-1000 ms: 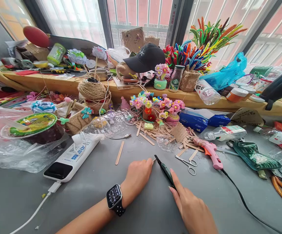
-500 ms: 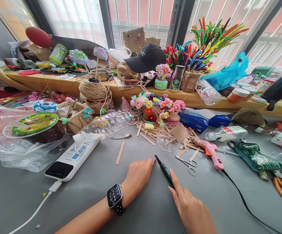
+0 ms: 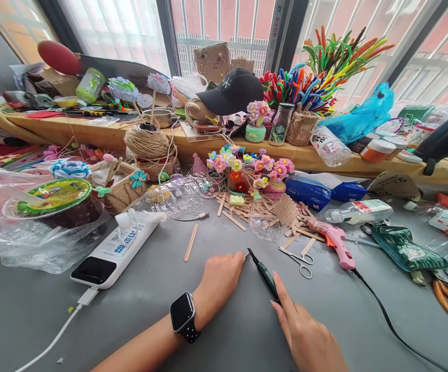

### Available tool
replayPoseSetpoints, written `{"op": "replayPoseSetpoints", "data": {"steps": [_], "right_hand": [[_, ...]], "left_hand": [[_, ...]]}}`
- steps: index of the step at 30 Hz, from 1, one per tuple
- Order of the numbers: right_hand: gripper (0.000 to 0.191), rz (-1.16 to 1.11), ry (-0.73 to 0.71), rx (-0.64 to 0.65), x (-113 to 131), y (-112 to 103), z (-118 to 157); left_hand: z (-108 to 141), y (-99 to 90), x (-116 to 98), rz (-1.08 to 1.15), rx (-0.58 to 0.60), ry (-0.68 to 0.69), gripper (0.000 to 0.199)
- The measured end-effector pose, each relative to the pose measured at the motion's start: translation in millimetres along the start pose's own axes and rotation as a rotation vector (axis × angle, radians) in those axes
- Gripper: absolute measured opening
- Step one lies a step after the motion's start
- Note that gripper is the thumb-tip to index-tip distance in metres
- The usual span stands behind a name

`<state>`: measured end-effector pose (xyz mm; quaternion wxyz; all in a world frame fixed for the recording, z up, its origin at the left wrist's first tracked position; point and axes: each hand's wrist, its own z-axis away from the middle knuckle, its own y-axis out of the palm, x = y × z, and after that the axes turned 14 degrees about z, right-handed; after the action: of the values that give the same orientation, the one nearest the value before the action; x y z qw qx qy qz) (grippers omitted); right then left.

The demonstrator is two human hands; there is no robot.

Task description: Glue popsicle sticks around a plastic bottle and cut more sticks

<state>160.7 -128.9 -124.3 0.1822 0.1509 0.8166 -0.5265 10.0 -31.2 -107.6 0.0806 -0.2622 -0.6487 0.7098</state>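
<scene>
Blade slip is the main hazard: the right hand [image 3: 305,330] grips the dark green utility knife [image 3: 265,276] low over the grey counter [image 3: 224,330], tip beside the closed left hand [image 3: 218,281] pinning a barely visible stick piece, risking cut fingertips.

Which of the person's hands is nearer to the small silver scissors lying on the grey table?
The right hand. It holds a dark green cutter just left of the small silver scissors; the left hand, wearing a watch, lies farther left.
</scene>
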Motion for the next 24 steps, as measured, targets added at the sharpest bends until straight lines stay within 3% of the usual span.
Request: {"op": "replayPoseSetpoints", "data": {"steps": [16,24], "right_hand": [[0.042,-0.078,-0.024,0.022,-4,2,-1],[0.041,0.007,0.026,0.016,1,1,4]], "left_hand": [[0,-1.6,-1,0.005,0.007,-0.016,0.025],[-1,-0.7,-1,0.008,0.011,-0.005,0.024]]}}
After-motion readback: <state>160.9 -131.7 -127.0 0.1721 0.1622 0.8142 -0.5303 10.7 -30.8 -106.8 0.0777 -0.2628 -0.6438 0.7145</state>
